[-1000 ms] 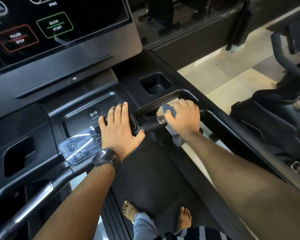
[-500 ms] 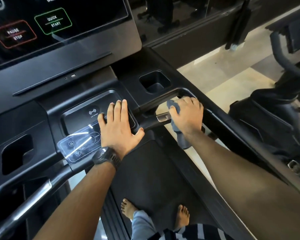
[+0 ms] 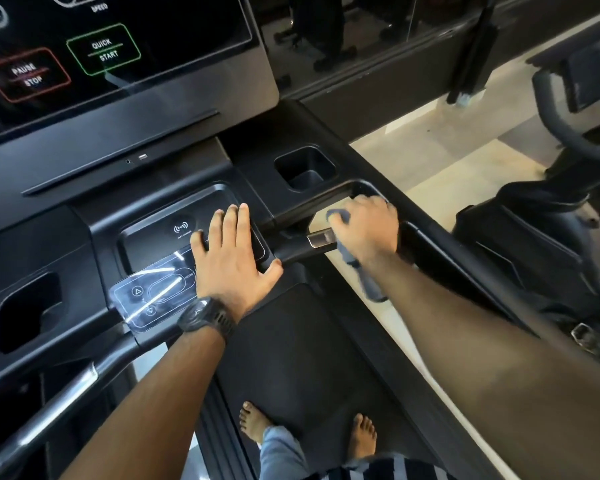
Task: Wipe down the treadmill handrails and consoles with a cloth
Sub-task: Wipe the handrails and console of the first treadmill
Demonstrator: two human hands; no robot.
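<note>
The black treadmill console (image 3: 125,109) fills the upper left, its screen showing pause and quick-start buttons. My left hand (image 3: 231,251) lies flat, fingers apart, on the phone tray (image 3: 160,223) below the screen. My right hand (image 3: 368,230) grips a grey-blue cloth (image 3: 368,285) around the right inner handrail (image 3: 291,249), just right of its silver sensor band (image 3: 321,237). The cloth's tail hangs below my wrist. The left inner handrail (image 3: 66,393) runs toward the lower left.
A square cup holder (image 3: 305,168) sits above my right hand, another pocket (image 3: 28,310) at the left. The black belt (image 3: 291,358) carries my bare feet (image 3: 253,424). Another black exercise machine (image 3: 541,237) stands on the pale floor to the right.
My right hand with the cloth has slid rightward along the handrail, uncovering more of the silver band. My left hand has stayed on the tray.
</note>
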